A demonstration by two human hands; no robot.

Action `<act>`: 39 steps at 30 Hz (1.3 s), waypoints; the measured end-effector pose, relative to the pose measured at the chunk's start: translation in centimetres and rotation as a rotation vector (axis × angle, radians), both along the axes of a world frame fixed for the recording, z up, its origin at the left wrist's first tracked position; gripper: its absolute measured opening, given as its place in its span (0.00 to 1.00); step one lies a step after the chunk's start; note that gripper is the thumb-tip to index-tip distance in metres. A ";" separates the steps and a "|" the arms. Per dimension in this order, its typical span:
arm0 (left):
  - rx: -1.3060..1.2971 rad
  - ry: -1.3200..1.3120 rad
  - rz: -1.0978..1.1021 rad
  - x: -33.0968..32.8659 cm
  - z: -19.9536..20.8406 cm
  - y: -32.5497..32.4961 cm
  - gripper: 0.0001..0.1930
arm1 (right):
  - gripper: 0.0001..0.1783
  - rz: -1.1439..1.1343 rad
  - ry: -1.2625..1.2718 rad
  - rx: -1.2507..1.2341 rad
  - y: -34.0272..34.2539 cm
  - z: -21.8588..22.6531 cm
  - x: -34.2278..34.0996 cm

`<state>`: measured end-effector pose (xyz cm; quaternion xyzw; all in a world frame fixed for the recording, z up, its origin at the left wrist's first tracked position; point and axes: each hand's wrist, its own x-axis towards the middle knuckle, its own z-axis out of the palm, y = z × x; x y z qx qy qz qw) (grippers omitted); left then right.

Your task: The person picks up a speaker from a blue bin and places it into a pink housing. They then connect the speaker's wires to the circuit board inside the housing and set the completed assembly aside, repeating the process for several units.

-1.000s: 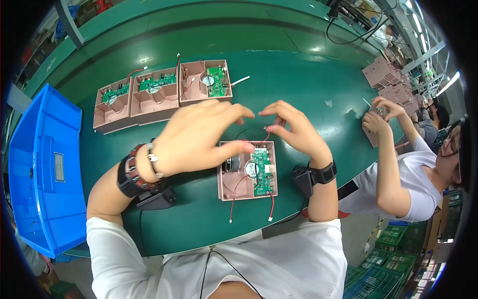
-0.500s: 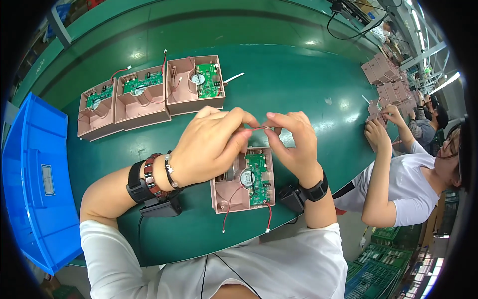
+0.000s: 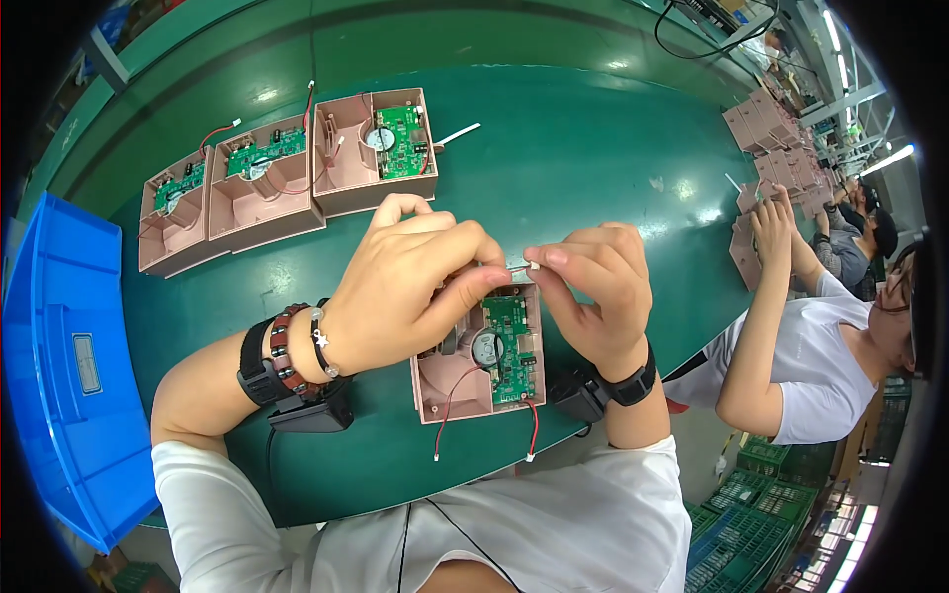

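A short red-and-black wire point(image 3: 520, 268) is stretched between my two hands, above the far edge of a pink plastic housing point(image 3: 457, 401). My left hand point(image 3: 405, 277) pinches one part of it between thumb and forefinger. The thumb and forefinger of my right hand point(image 3: 601, 292) hold its end, where a small white connector point(image 3: 534, 265) shows. Inside the housing are a green circuit board point(image 3: 514, 374) and a round silvery disc point(image 3: 486, 349). Two more red wires with white plugs, a thin one point(image 3: 444, 420) and a thicker one point(image 3: 536, 425), hang over its near side. My left hand hides its far left corner.
Three similar pink housings point(image 3: 262, 212) with boards and wires stand in a row at the far left. A blue bin point(image 3: 89, 465) sits at the left edge. On the right, a co-worker point(image 3: 820, 346) handles parts near stacked pink housings point(image 3: 766, 124).
My right hand has shifted slightly right and down, and the white connector now shows at its fingertips. The view has shifted a little. The co-worker's hands have come together.
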<state>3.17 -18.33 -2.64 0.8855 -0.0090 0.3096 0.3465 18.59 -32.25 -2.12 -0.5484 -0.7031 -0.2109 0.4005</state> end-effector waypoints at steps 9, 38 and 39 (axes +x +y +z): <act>-0.096 0.039 -0.008 0.0 -0.1 0.0 0.06 | 0.12 -0.007 -0.026 -0.067 0.9 0.1 0.2; -0.551 0.354 -0.456 1.0 -3.6 2.7 0.33 | 0.07 0.203 0.746 -0.872 0.2 -0.9 0.8; -0.545 0.332 -0.446 1.0 -3.9 2.7 0.33 | 0.07 0.203 0.750 -0.873 0.3 -1.0 0.8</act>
